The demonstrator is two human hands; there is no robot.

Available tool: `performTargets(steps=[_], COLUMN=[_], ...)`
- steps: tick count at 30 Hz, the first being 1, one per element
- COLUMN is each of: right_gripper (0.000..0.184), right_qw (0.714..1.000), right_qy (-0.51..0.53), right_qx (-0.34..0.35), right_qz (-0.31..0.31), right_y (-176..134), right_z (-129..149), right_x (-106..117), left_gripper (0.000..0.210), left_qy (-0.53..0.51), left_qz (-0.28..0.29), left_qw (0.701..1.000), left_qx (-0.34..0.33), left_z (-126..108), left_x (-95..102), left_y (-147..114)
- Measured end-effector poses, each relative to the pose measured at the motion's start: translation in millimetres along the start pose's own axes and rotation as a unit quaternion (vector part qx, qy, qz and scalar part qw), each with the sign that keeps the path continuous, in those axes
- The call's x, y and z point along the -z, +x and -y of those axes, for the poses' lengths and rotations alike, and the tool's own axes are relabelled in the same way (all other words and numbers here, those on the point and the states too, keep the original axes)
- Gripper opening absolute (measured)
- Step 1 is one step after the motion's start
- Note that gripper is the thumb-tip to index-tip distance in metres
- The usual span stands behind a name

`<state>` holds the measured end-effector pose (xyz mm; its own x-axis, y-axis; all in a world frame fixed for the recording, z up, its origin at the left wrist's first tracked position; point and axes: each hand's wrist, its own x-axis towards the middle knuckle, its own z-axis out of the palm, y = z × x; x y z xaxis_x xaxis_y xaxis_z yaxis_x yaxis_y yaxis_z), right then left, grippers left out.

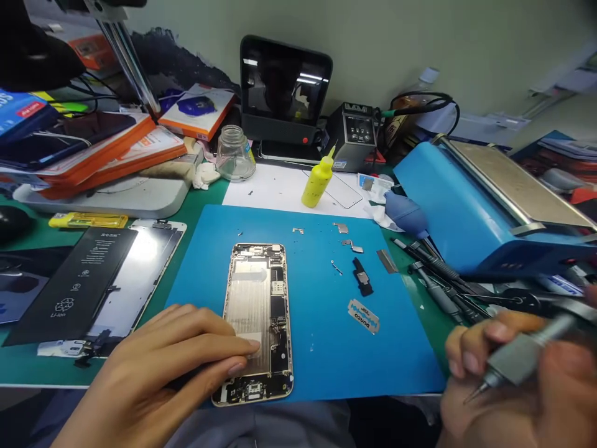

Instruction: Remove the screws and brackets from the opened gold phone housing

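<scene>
An opened smartphone body [252,298], gold-edged with its inner boards and bare battery bay showing, lies on the blue mat [321,348]. My left hand [186,354] lies across its lower left edge, with stretched fingers touching the bay. At the lower right, my right hand [494,348] is closed round a grey precision screwdriver [517,358], its thin tip pointing down left, away from the phone. Right of the phone on the mat are a razor blade [364,316], a black speaker-like part [362,277], small metal brackets [341,228] and tiny screws.
A black battery [79,274] overlaps a detached screen [144,267] at left. Behind the mat stand a yellow bottle [317,183], a glass jar [236,155] and a soldering station [357,134]. At right are tweezers and pens [438,280], a blue air blower [405,213] and a blue machine [471,211].
</scene>
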<state>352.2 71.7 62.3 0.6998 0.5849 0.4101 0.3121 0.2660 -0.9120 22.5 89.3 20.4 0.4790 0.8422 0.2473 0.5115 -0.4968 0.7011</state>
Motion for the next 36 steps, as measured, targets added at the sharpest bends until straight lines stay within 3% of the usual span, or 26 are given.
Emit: performTargets(steps=[2, 6, 9, 15, 20, 27, 36], right_gripper=[0.069, 0.075, 0.070, 0.060, 0.056, 0.055, 0.053], right_qw=[0.999, 0.980, 0.974, 0.973, 0.973, 0.972, 0.970], right_qy=[0.003, -0.037, -0.077, -0.116, -0.138, -0.148, -0.165], right_qx=[-0.028, -0.127, -0.094, -0.035, -0.005, 0.000, 0.004], right_qz=[0.019, 0.146, 0.192, 0.195, 0.184, 0.183, 0.181], right_y=[20, 35, 33, 32, 30, 29, 31], right_z=[-11, -28, -34, -42, -48, -50, -51], right_x=[6, 14, 18, 25, 25, 28, 29], left_gripper=[0.015, 0.013, 0.014, 0.025, 0.026, 0.038, 0.043], left_qy=[0.000, 0.007, 0.062, 0.207, 0.203, 0.195, 0.212], left_qz=[-0.008, -0.030, -0.052, -0.045, -0.057, 0.003, -0.010], left_qw=[1.000, 0.999, 0.995, 0.971, 0.972, 0.969, 0.964], left_qx=[-0.003, -0.027, -0.053, -0.108, -0.104, -0.152, -0.162], left_z=[1, -5, -16, -37, -39, -34, -33], left_x=[-1.4, -2.5, 0.2, 3.5, -7.6, -2.2, -4.1], left_y=[1, 6, 9, 21, 29, 21, 15])
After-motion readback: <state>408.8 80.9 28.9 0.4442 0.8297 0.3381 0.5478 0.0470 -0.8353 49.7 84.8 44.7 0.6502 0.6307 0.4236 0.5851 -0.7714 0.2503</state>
